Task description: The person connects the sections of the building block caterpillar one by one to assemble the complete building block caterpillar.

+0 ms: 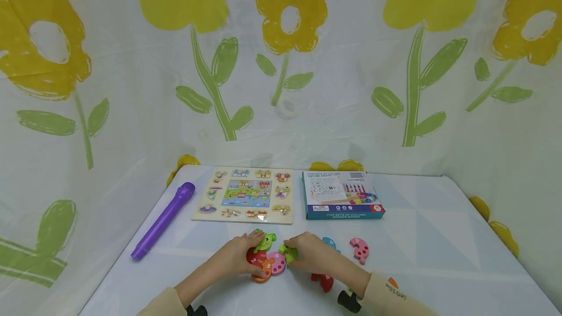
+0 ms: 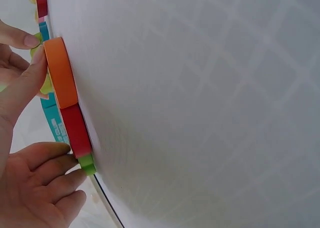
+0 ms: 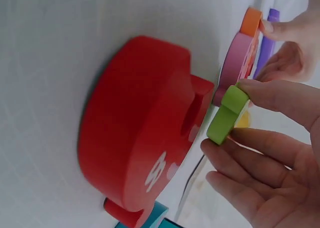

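My left hand [image 1: 237,257] holds a joined group of puzzle pieces at its left side, thumb on the orange piece [image 1: 262,277] marked 3, fingers by the green head piece [image 1: 266,242]. Between these sits the red piece [image 1: 255,256] marked 2; a pink piece [image 1: 278,263] joins on the right. With thumb and fingertips, my right hand [image 1: 311,251] pinches a green piece [image 3: 227,115] right at the pink one's edge. A loose red piece [image 3: 140,128] lies under the right wrist. Partly behind that hand is a blue piece [image 1: 330,243].
Off to the right lie a pink piece [image 1: 360,250] and an orange piece [image 1: 392,282], partly covered by the sleeve. Behind the hands are a wooden picture puzzle board [image 1: 210,216] and a flat toy box [image 1: 344,212]. A purple microphone-shaped stick [image 1: 162,223] lies at left.
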{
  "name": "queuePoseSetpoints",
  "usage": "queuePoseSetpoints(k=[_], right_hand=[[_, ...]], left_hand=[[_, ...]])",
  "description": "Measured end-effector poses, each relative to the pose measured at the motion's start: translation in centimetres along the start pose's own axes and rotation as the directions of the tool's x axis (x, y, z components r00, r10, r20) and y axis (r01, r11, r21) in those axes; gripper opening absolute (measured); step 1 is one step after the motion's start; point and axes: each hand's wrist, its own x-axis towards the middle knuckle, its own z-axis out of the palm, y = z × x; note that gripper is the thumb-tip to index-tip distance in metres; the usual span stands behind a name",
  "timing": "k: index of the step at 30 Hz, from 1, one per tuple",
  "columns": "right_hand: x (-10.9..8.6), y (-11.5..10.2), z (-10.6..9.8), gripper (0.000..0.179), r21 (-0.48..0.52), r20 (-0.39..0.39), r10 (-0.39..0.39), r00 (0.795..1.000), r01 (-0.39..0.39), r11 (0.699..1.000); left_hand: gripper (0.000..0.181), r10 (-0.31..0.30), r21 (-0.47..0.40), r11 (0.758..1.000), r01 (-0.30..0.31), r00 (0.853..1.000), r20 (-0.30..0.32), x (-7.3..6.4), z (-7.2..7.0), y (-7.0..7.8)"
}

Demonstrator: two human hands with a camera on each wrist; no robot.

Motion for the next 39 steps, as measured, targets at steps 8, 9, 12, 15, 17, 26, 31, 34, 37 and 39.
queuePoseSetpoints(k=[8, 9, 12, 15, 17, 26, 31, 34, 37, 39], right_hand=[[0.2, -0.1, 0.5, 0.045, -0.055, -0.015, 0.017, 1.0, -0.018, 0.998], [0.2, -0.1, 0.6, 0.046, -0.063, -0.018, 0.016, 1.0, -0.017, 0.998], [0.3, -0.2, 0.7, 0.046, -0.08, -0.022, 0.015, 1.0, -0.017, 0.997], [0.2, -0.2, 0.7, 0.047, -0.083, -0.021, 0.014, 1.0, -0.015, 0.996], [0.2, -0.2, 0.7, 0.048, -0.088, -0.02, 0.009, 1.0, -0.011, 0.996], [0.3, 0.2, 0.6, 0.051, -0.079, -0.037, -0.017, 0.999, 0.014, 0.997], [0.0, 0.7, 0.2, 0.052, -0.001, -0.041, 0.018, 0.999, -0.018, 1.0], [-0.5, 0.9, -0.1, 0.052, 0.038, -0.034, 0.034, 0.999, -0.033, 0.999], [-1.1, 1.1, -0.5, 0.052, 0.059, -0.035, 0.034, 0.999, -0.032, 0.998], [-1.5, 1.2, -0.9, 0.053, 0.066, -0.039, 0.032, 0.999, -0.03, 0.997]], left_hand=[[0.089, 0.008, 0.0, 1.0, -0.008, 1.0, 0.0, 0.1, 0.0, 0.0], [0.089, 0.008, -0.001, 1.0, -0.008, 1.0, 0.0, 0.0, -0.1, 0.0], [0.089, 0.005, -0.008, 1.0, -0.005, 1.0, 0.001, 0.0, -0.1, 0.1], [0.088, -0.001, -0.011, 1.0, 0.001, 1.0, 0.003, 0.0, -0.2, 0.2], [0.088, -0.006, -0.013, 1.0, 0.006, 1.0, 0.007, 0.0, -0.2, 0.2], [0.084, -0.016, -0.022, 1.0, 0.016, 1.0, 0.014, -0.1, -0.1, 0.2], [0.084, -0.012, -0.016, 1.0, 0.012, 1.0, 0.01, -0.2, -0.1, 0.2], [0.085, -0.007, -0.01, 1.0, 0.007, 1.0, 0.012, -0.2, -0.1, 0.1], [0.087, 0.002, -0.005, 1.0, -0.002, 1.0, 0.021, -0.2, -0.2, 0.0], [0.087, 0.007, -0.008, 1.0, -0.007, 1.0, 0.028, -0.2, -0.3, 0.0]])
